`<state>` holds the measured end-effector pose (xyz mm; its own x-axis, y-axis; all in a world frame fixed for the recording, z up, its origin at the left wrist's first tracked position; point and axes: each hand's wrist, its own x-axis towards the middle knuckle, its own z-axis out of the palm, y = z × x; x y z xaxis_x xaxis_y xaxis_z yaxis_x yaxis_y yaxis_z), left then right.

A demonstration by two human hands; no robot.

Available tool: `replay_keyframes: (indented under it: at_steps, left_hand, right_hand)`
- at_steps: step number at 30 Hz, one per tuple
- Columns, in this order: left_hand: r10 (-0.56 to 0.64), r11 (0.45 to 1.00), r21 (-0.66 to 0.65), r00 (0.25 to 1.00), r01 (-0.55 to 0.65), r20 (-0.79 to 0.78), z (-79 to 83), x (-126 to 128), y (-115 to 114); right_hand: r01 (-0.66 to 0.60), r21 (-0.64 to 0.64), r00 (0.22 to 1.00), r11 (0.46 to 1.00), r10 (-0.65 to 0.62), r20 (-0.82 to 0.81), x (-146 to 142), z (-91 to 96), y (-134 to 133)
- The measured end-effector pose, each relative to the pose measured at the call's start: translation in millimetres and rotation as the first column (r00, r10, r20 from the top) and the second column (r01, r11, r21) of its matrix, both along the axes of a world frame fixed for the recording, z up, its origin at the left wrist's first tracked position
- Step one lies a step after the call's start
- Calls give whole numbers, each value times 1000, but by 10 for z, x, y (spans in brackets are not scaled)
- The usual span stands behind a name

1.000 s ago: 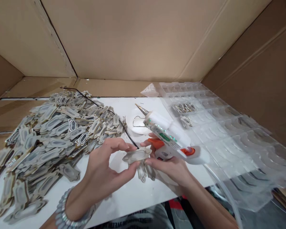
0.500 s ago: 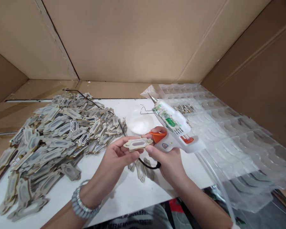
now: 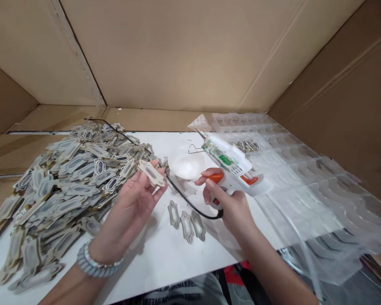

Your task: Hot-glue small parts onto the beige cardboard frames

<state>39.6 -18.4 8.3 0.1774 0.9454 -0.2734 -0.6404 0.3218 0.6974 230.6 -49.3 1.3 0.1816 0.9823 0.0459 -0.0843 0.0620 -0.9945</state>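
Observation:
My left hand (image 3: 136, 199) pinches a small pale frame-shaped plaque (image 3: 151, 173) with pointed, scalloped ends, held up beside a large heap of similar plaques (image 3: 79, 169). In my right hand (image 3: 227, 199) is a white hot glue gun (image 3: 227, 157) with an orange trigger, its nozzle aimed up and to the left. A green circuit board shows in its side. Its black cord (image 3: 190, 202) runs left across the table. On the white surface between my wrists lie three separate plaques (image 3: 187, 226). Below the nozzle sits a shallow white dish (image 3: 186, 164).
Clear plastic trays with curved compartments (image 3: 307, 182) cover the right side. Small metal pieces (image 3: 247, 146) lie in one of them. Behind the dish is a small clear bag (image 3: 199, 122). Cardboard walls (image 3: 184, 55) enclose the table at the back and sides.
My left hand has moved left and up with the plaque, away from my right hand. The three plaques on the table are now uncovered. The glue gun has shifted slightly left.

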Motion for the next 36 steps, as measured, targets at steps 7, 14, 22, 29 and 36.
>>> replay_keyframes:
  at_steps: [7,14,22,29,36]
  left_hand:
    - [87,982,-156,991,-103,-104,173,-126,110]
    - [43,982,-172,981,-76,-191,168,-140,107]
    - [99,994,78,910,-74,-402,120,-132,22]
    - [73,993,114,872,-20,-484,89,-121,-32]
    - [110,976,217,822,16,-559,7,-143,-45]
  right_hand:
    - [-101,-20,923,995,101,370,188,87,109]
    - [-136,62,858,989,86,507,145,13,75]
    - [-373,229,780,899,171,602,206,-102,18]
    - [-473,346,697,810,104,710,195,-205,27]
    - [-496,278,623,822,114,774,167,-165,-5]
